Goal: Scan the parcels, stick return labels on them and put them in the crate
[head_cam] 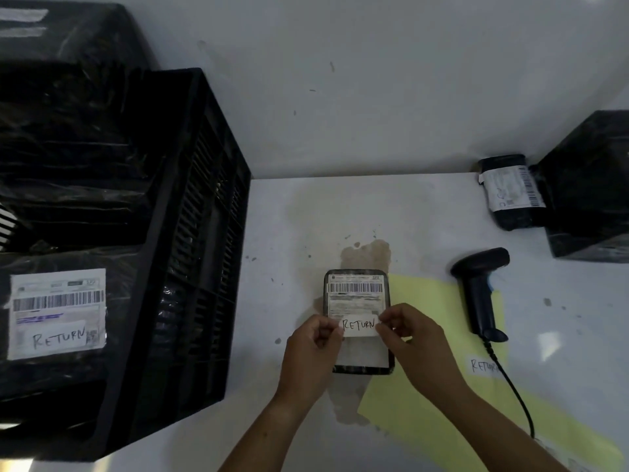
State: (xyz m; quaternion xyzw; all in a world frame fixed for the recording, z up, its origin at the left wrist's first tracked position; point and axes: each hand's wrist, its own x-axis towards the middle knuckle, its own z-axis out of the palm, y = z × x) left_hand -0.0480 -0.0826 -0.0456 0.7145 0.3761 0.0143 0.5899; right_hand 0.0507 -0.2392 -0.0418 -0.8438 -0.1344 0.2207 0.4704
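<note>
A small black parcel (357,287) with a barcode shipping label lies flat on the white table, near the middle. Over its lower half I hold a white label (359,326) with RETURN written on it. My left hand (311,349) pinches the label's left end and my right hand (413,338) pinches its right end. The black crate (190,233) stands at the left; inside lie black-wrapped parcels, and one (58,315) at the front carries a RETURN label. The black barcode scanner (481,291) lies to the right of my hands.
A yellow sheet (432,396) lies under the parcel's right side and bears another RETURN label (483,366). The scanner's cable (514,390) runs toward the front edge. Two more black parcels, a small one (509,192) and a large one (589,185), sit at the back right against the wall.
</note>
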